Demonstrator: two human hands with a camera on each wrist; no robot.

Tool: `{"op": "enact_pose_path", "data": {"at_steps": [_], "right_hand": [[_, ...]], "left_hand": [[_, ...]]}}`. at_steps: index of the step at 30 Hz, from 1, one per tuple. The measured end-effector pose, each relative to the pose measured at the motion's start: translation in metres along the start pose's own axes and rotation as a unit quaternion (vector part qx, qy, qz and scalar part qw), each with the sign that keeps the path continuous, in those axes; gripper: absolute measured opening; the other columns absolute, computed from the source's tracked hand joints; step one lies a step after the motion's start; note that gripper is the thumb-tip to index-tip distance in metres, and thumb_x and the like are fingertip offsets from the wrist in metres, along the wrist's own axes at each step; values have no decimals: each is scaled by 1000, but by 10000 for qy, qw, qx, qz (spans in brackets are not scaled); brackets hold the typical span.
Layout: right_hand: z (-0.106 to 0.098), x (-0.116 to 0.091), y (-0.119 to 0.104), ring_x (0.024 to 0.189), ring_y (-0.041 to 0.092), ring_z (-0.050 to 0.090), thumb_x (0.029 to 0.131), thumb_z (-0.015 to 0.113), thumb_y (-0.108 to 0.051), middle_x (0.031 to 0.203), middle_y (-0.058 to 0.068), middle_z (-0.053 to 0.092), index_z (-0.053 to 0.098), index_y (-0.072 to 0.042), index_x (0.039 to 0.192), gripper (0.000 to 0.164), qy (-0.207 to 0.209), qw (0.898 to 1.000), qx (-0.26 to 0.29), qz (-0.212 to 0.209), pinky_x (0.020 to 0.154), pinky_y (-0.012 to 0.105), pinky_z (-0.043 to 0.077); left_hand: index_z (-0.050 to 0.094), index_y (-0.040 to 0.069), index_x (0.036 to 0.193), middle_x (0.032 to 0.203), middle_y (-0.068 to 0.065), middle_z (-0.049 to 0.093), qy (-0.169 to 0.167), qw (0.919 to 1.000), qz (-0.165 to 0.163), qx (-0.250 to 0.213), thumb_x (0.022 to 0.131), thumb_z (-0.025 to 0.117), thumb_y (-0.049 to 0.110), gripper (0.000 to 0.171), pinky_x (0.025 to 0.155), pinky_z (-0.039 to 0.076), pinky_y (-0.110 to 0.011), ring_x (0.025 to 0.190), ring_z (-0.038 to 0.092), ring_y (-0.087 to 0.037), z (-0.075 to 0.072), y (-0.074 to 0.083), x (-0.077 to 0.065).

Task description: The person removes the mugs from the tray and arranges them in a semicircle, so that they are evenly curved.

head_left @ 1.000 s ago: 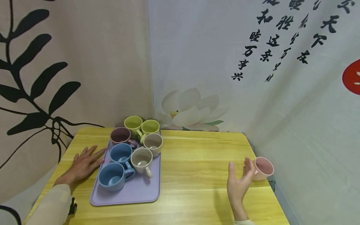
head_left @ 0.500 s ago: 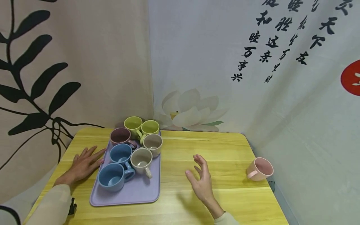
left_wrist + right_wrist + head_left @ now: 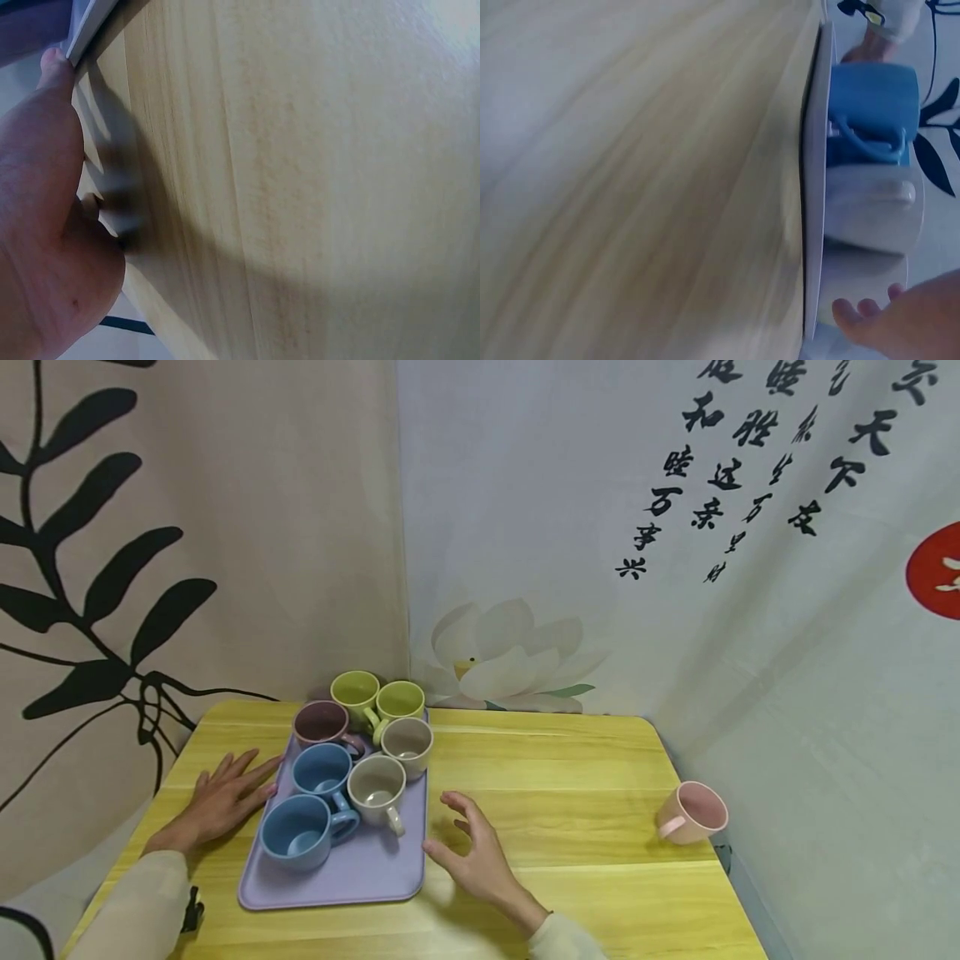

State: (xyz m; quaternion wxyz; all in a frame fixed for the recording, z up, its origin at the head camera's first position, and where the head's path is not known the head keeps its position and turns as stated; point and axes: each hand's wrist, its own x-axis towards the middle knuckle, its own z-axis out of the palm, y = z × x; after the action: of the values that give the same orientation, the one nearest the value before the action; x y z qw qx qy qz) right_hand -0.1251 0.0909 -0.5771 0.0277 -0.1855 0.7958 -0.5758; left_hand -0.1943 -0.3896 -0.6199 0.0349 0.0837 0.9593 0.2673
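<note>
My left hand (image 3: 227, 802) lies on the table with its fingers spread, fingertips at the left edge of the lilac tray (image 3: 375, 872). In the left wrist view the left thumb (image 3: 56, 71) touches the tray's side. My right hand (image 3: 480, 857), fingers apart and slightly bent, holds nothing beside the tray's right edge; whether its thumb touches the edge I cannot tell. Upright on the tray are a front blue mug (image 3: 297, 833), a second blue mug (image 3: 321, 768), two greyish-beige mugs (image 3: 377, 785), a mauve mug (image 3: 321, 722) and two green mugs (image 3: 355, 690) at the back.
A pink mug (image 3: 692, 812) stands alone near the right edge of the wooden table (image 3: 555, 777). Printed cloth (image 3: 510, 527) hangs behind the table and along its sides.
My right hand has moved left across the table, from beside the pink mug to the tray's right edge. The left hand, tray and mugs stay where they were.
</note>
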Motion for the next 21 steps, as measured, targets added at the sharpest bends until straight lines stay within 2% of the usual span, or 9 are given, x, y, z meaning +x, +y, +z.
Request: {"op": "enact_pose_path", "data": {"at_steps": [4,6,10,14,17,21], "right_hand": [[12,5,-1,157,35,58,103,82,-28,168,14,60,53,-12,163,69,-368,9993,59,-43,126,61,52],[18,7,-1,157,34,58,103,82,-27,167,17,61,54,-12,162,68,-510,9985,174,-39,126,60,53],[27,10,-1,155,33,59,104,82,-24,163,21,63,55,-4,160,66,-702,9969,347,-67,125,59,54],[35,12,-1,151,29,63,104,82,-22,159,19,67,57,1,157,63,-766,9961,441,-44,124,57,55],[40,13,0,146,29,67,104,82,-20,154,16,71,60,-2,154,57,-751,9961,450,-63,122,55,57],[46,15,0,138,33,73,105,82,-17,147,20,75,62,-4,152,52,-712,9961,516,-116,118,52,61]], "left_hand": [[42,25,175,179,-43,22,-67,10000,-41,10,117,54,55,66,122,2,-97,162,7,-79,-2,2,-1],[41,20,175,179,-44,20,-190,9998,-78,51,118,54,54,68,121,2,-97,162,7,-80,-4,5,-1],[40,18,175,180,-44,18,-296,9994,-158,43,117,54,53,69,122,1,-97,162,5,-79,-5,7,0],[40,17,175,180,-44,17,-307,9994,-164,2,117,54,53,70,122,0,-97,163,3,-79,-5,7,0],[40,18,175,180,-43,16,-298,9994,-164,-8,118,54,53,69,122,-1,-97,163,3,-79,-5,8,0],[40,18,176,180,-43,16,-302,9994,-182,1,117,54,54,70,122,-1,-97,163,3,-79,-6,8,0]]}}
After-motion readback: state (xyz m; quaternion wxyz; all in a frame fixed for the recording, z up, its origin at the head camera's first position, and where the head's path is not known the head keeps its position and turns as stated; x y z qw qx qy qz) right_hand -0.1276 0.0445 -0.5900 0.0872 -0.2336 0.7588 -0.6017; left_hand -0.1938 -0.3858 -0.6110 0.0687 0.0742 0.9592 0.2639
